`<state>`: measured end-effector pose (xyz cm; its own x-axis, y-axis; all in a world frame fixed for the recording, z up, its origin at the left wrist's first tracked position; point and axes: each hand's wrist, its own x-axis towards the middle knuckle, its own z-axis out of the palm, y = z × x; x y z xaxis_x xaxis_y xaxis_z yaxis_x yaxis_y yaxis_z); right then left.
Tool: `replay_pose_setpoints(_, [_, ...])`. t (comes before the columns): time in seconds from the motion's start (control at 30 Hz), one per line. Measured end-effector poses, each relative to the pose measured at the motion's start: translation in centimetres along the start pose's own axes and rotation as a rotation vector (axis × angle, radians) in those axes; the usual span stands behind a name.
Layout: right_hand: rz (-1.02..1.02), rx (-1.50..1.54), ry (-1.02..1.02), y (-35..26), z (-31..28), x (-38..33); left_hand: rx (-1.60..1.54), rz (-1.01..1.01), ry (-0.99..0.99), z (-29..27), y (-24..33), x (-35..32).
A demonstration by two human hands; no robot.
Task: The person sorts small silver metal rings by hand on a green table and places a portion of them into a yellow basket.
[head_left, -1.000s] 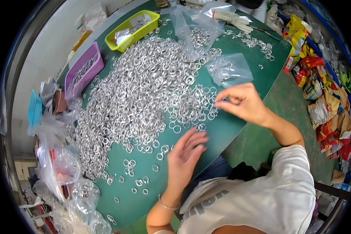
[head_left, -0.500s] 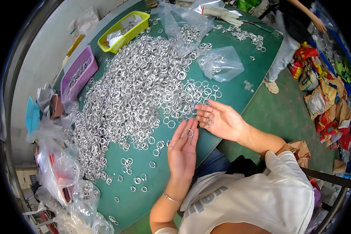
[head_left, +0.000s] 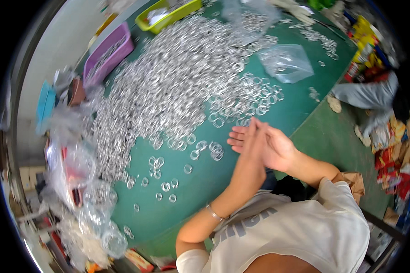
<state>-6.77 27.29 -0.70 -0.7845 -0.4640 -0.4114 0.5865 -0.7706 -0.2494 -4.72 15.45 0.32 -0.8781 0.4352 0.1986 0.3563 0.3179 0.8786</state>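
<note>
My right hand (head_left: 281,149) is palm up at the table's near right edge, its fingers stretched to the left. Across its palm lies my left hand (head_left: 248,172), fingers straight and close together, smeared by motion. The left hand covers most of the right palm, so any rings there are hidden. Just left of the hands sits a small cluster of silvery metal rings (head_left: 216,151). Beyond them spreads a large heap of the same rings (head_left: 168,82), with a thinner scatter at its near right side.
Past the heap are a purple tray (head_left: 108,52) and a yellow-green tray (head_left: 175,17), both with rings. A clear plastic bag (head_left: 287,63) lies on the green table (head_left: 191,202). Plastic bags (head_left: 84,200) crowd the left edge. Another person's grey-trousered legs (head_left: 369,93) show at right.
My left hand has swung right onto my right palm, where a few rings showed before. The ring cluster it covered is now visible. The view has shifted, and the other person's legs appear farther right.
</note>
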Motion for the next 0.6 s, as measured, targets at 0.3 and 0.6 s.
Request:
replay_pose_setpoints(0.3, [-0.090, -0.609, -0.209, 3.6, 1.3, -0.3, -1.319, -0.698, 0.366, -4.3, -1.0, -6.9])
replay_pose_setpoints(0.6, [-0.976, -1.987, -0.252, 4.2, 3.6, 4.5, -1.308, -0.820, 0.522, -6.3, -2.8, -9.5])
